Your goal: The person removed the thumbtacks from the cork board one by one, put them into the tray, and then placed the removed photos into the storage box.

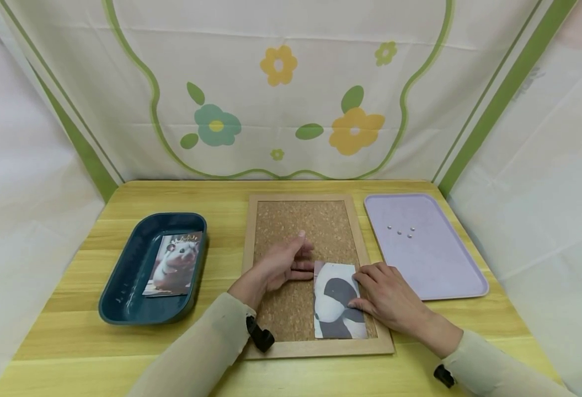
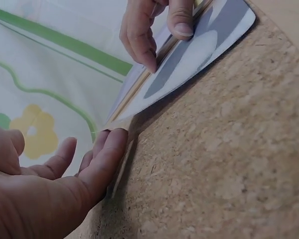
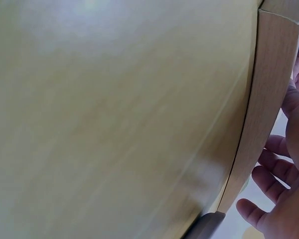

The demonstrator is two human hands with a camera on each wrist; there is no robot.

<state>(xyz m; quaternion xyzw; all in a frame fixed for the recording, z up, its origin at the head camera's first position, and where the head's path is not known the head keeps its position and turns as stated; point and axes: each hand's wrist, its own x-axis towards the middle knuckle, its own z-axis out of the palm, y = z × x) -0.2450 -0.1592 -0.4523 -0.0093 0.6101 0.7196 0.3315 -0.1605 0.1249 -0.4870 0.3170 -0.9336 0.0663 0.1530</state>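
Observation:
A picture card with grey and white patches (image 1: 331, 298) lies on the lower right of a wood-framed corkboard (image 1: 282, 314). My left hand (image 1: 283, 263) is at the card's left side, palm turned inward; its fingertips are right at the card's upper left corner in the left wrist view. From the other side my right hand (image 1: 392, 298) touches the card's right edge, thumb and fingertips resting on its face. The right wrist view catches the loosely bent fingers (image 3: 271, 183) of that hand beside the wooden frame (image 3: 269, 94).
On the left stands a dark teal tray (image 1: 122, 275) holding a picture of a white hamster-like animal (image 1: 174, 267). A lilac tray (image 1: 434, 264) at right carries several small metallic pieces (image 1: 399, 232). A flower-printed cloth (image 1: 281, 110) hangs behind the wooden table (image 1: 221, 204).

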